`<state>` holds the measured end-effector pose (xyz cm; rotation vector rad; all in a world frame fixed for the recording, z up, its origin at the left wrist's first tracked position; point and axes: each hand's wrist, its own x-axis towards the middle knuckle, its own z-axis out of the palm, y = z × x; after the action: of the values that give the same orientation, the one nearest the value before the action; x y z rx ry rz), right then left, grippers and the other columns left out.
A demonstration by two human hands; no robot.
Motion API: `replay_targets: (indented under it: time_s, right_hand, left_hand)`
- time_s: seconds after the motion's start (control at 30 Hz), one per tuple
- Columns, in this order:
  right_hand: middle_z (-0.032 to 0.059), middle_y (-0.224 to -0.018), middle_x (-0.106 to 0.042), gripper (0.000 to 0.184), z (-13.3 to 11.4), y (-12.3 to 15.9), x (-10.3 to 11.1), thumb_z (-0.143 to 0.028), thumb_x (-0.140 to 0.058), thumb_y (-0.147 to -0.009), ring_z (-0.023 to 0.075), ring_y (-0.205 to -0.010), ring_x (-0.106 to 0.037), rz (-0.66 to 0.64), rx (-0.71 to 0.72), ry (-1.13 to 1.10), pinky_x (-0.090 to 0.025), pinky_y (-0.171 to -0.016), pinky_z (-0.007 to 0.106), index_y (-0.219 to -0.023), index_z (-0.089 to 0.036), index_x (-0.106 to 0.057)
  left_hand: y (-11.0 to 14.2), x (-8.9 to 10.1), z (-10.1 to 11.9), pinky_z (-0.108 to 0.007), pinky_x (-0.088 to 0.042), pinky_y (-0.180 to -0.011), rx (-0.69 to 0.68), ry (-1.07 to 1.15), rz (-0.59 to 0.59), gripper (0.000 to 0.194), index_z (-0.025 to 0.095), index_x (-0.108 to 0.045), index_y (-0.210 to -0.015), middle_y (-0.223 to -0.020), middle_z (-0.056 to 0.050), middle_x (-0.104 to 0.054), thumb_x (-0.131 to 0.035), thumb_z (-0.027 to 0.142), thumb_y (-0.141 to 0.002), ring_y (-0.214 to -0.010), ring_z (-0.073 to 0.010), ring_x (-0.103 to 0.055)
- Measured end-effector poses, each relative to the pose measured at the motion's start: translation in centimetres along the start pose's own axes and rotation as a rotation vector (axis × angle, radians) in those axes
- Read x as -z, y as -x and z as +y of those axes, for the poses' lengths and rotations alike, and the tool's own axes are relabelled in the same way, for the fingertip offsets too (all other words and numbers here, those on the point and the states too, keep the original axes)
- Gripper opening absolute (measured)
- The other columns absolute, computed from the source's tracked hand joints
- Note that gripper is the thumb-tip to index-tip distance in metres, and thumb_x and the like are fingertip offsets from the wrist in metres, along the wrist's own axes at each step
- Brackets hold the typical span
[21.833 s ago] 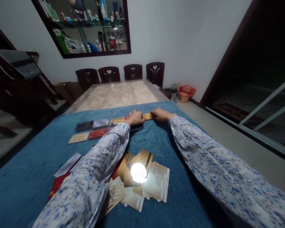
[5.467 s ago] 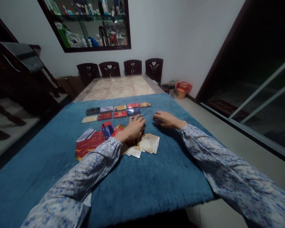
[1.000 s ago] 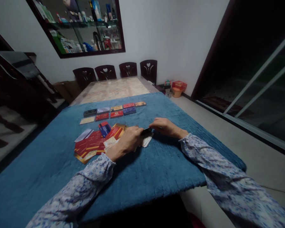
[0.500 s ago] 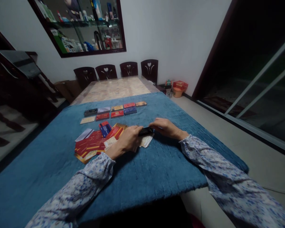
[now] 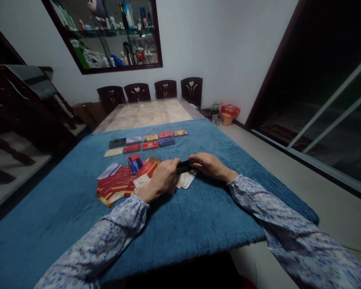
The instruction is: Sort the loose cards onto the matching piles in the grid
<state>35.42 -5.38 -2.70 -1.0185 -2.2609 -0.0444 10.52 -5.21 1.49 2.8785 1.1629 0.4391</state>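
Observation:
Between my two hands is a black card point(image 5: 184, 166), perhaps more than one stacked. My left hand point(image 5: 165, 176) is closed on its left end, and the fingers of my right hand point(image 5: 209, 164) pinch its right end. Pale cards point(image 5: 186, 179) show just below it, partly hidden by my left hand. Left of that hand spread overlapping red and gold cards point(image 5: 116, 180), with a blue and red card point(image 5: 135, 163) and a light grey card point(image 5: 108, 171) at their edge. Farther back, small card stacks stand in two rows, among them a black stack point(image 5: 117, 143) and a blue stack point(image 5: 166, 141).
A blue cloth point(image 5: 198, 224) covers the near part of the table, and a marbled top point(image 5: 147, 112) shows beyond it. Several dark chairs point(image 5: 165, 89) line the far end. An orange bucket point(image 5: 227, 118) sits on the floor at the back right.
My right fingers have curled closer around the black card's right end, and its face shows more. The whole view has shifted slightly; the cards on the table lie as before.

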Motion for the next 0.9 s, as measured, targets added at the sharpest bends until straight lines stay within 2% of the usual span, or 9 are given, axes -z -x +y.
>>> replay_targets:
  time_s: [0.2, 0.37, 0.47, 0.9]
  right_hand:
    - [0.0113, -0.106, -0.077, 0.038, -0.1, 0.2, -0.2, -0.02, -0.06, -0.096, 0.0241, -0.091, -0.071, -0.075, -0.062, 0.036, -0.052, -0.082, 0.037, -0.134, -0.019, -0.06]
    - [0.013, -0.119, -0.074, 0.051, -0.1, 0.2, -0.4, -0.017, -0.064, -0.091, 0.0262, -0.104, -0.07, -0.114, -0.048, 0.004, -0.05, -0.091, 0.04, -0.141, -0.019, -0.053]
    - [0.0142, -0.123, -0.072, 0.052, -0.2, 0.3, -0.5, -0.018, -0.062, -0.092, 0.0276, -0.108, -0.068, -0.12, -0.05, 0.023, -0.049, -0.093, 0.042, -0.142, -0.019, -0.051]
    - [0.0168, -0.121, -0.061, 0.059, -0.3, 0.4, -0.5, -0.024, -0.063, -0.093, 0.0308, -0.11, -0.058, -0.128, -0.017, 0.065, -0.05, -0.091, 0.047, -0.149, -0.019, -0.046]
  left_hand:
    - [0.0, -0.6, 0.0, -0.038, -0.054, -0.086, 0.031, -0.048, 0.019, 0.032, 0.014, -0.059, -0.118, -0.103, -0.014, -0.071, -0.044, 0.007, -0.09, -0.093, -0.0247, -0.067]
    - [0.2, -1.1, 0.0, -0.039, -0.054, -0.087, 0.042, -0.086, 0.033, 0.035, 0.013, -0.058, -0.123, -0.105, -0.014, -0.07, -0.045, 0.007, -0.091, -0.093, -0.0248, -0.067]
    - [0.1, -1.3, -0.1, -0.039, -0.054, -0.087, 0.045, -0.092, 0.034, 0.035, 0.013, -0.058, -0.123, -0.106, -0.014, -0.069, -0.043, 0.008, -0.092, -0.093, -0.0246, -0.066]
    - [-0.2, -2.4, -1.3, -0.039, -0.055, -0.09, 0.077, 0.144, 0.088, 0.035, 0.018, -0.061, -0.122, -0.107, -0.011, -0.061, -0.049, 0.01, -0.089, -0.097, -0.024, -0.062]
